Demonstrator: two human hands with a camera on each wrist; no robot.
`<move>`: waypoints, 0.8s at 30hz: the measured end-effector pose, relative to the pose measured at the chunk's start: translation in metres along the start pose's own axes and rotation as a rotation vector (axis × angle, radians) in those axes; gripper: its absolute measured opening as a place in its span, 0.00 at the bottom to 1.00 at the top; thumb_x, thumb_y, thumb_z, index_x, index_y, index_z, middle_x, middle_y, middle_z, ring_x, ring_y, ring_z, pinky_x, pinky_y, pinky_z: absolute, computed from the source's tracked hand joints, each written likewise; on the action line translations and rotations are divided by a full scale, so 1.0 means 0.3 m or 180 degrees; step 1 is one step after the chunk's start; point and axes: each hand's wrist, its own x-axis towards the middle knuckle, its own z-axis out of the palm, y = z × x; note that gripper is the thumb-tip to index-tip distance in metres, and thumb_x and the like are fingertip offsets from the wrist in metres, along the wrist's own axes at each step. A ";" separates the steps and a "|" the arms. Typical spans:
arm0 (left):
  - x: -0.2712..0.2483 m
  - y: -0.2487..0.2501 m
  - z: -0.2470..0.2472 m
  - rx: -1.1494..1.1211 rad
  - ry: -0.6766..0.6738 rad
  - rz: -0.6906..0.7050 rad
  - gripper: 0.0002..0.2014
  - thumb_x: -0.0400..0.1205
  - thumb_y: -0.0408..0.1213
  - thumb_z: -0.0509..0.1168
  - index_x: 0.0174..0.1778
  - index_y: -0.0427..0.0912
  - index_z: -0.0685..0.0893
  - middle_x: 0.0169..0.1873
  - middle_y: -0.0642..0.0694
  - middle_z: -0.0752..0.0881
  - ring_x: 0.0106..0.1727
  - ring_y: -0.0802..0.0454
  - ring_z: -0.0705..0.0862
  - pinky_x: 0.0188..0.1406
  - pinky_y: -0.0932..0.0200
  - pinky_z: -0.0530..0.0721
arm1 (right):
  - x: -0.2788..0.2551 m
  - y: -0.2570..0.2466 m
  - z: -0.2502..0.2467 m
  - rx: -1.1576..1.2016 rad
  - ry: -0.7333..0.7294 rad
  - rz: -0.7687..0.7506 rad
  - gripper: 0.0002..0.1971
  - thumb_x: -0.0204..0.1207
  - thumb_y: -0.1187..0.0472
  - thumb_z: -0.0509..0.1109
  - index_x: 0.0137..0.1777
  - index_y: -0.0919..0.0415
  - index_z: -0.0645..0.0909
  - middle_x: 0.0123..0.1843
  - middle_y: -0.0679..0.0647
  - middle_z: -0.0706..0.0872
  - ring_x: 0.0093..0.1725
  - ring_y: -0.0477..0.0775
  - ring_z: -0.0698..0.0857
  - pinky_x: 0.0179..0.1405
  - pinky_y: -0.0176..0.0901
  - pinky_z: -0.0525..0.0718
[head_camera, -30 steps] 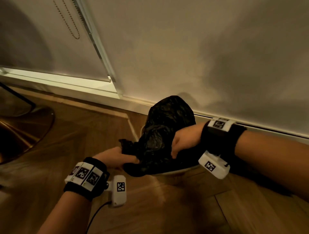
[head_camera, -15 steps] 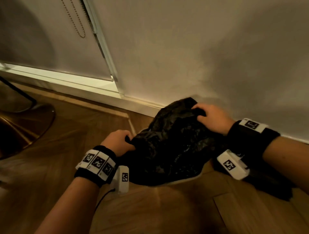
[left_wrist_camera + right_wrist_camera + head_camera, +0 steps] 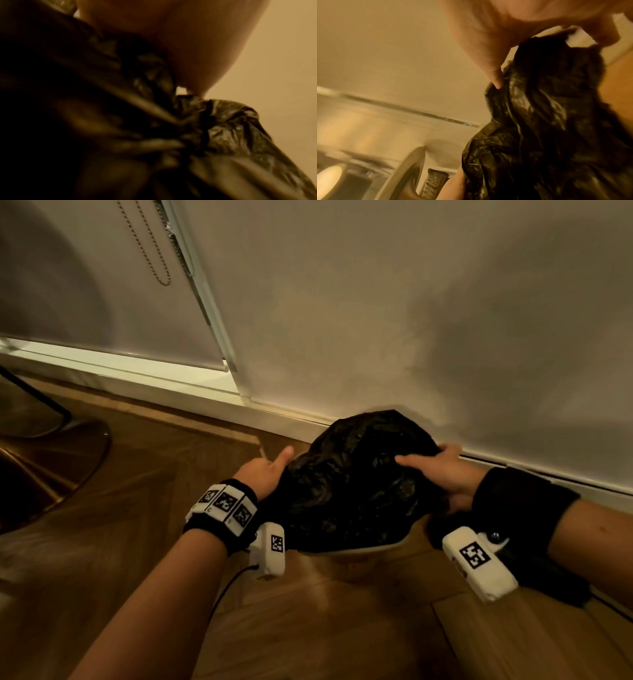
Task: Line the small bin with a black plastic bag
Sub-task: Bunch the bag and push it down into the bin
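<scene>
Change: since 0.5 s ago both hands have climbed; the right hand, then flat on the far top of the plastic, now clasps the right flank, and the left hand has left the low left edge for the upper left side.
Bag: the black plastic bag (image 3: 346, 484) sits crumpled and puffed up between the 2 hands, over the mouth of the small bin (image 3: 363, 553), whose pale rim shows only below the plastic.
Left hand: the left hand (image 3: 263, 472) presses against the bag's left side, 1 digit sticking out straight; the left wrist view shows fingers (image 3: 154, 144) bunched into folds of plastic, gripping them.
Right hand: the right hand (image 3: 445, 470) grips the bag's upper right, thumb lying across the top, fingers wrapped behind.
Setting: the bin stands on the wooden floor (image 3: 308, 628), near the white wall (image 3: 411, 320).
</scene>
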 end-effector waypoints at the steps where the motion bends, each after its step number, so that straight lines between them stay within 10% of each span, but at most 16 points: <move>1: 0.004 -0.008 0.008 0.0060 -0.0142 -0.0008 0.39 0.82 0.65 0.48 0.59 0.31 0.85 0.60 0.33 0.85 0.60 0.39 0.83 0.55 0.55 0.76 | 0.004 0.021 -0.006 0.0093 -0.0263 0.0205 0.32 0.71 0.54 0.77 0.73 0.57 0.69 0.60 0.62 0.84 0.56 0.65 0.84 0.48 0.55 0.84; 6: 0.004 -0.041 0.071 0.0284 -0.0441 0.0072 0.26 0.82 0.53 0.61 0.67 0.35 0.79 0.64 0.39 0.83 0.63 0.41 0.81 0.55 0.55 0.76 | -0.026 0.095 -0.021 0.0163 -0.0543 0.0225 0.05 0.78 0.61 0.69 0.52 0.54 0.80 0.48 0.61 0.87 0.42 0.59 0.85 0.34 0.46 0.82; 12: -0.005 -0.049 0.135 0.0428 -0.0640 0.0248 0.14 0.84 0.35 0.59 0.58 0.32 0.84 0.57 0.34 0.86 0.58 0.38 0.84 0.57 0.51 0.79 | -0.054 0.157 -0.028 -0.0330 -0.0926 0.0386 0.11 0.83 0.68 0.59 0.59 0.57 0.79 0.47 0.58 0.87 0.40 0.56 0.87 0.28 0.46 0.88; 17: -0.041 -0.046 0.138 0.0114 -0.1136 0.0155 0.20 0.83 0.43 0.61 0.70 0.38 0.76 0.55 0.41 0.85 0.44 0.49 0.84 0.39 0.60 0.81 | -0.014 0.084 -0.157 -0.0992 -0.0858 0.0426 0.11 0.80 0.64 0.66 0.62 0.58 0.79 0.48 0.58 0.88 0.44 0.56 0.88 0.33 0.45 0.88; 21: 0.037 0.008 0.115 -0.0592 -0.0582 0.0113 0.30 0.82 0.55 0.58 0.79 0.47 0.64 0.72 0.42 0.75 0.68 0.41 0.78 0.67 0.47 0.78 | -0.018 0.037 -0.156 -0.0687 -0.0610 0.0442 0.15 0.74 0.46 0.72 0.56 0.50 0.82 0.54 0.55 0.87 0.56 0.58 0.84 0.44 0.48 0.84; 24: 0.066 0.081 0.138 -0.0882 -0.0546 0.0219 0.30 0.82 0.57 0.59 0.75 0.44 0.72 0.68 0.45 0.78 0.67 0.44 0.78 0.66 0.53 0.76 | -0.006 0.039 -0.115 -0.0084 -0.0330 0.0257 0.16 0.75 0.41 0.68 0.52 0.51 0.85 0.47 0.52 0.90 0.48 0.55 0.86 0.43 0.45 0.82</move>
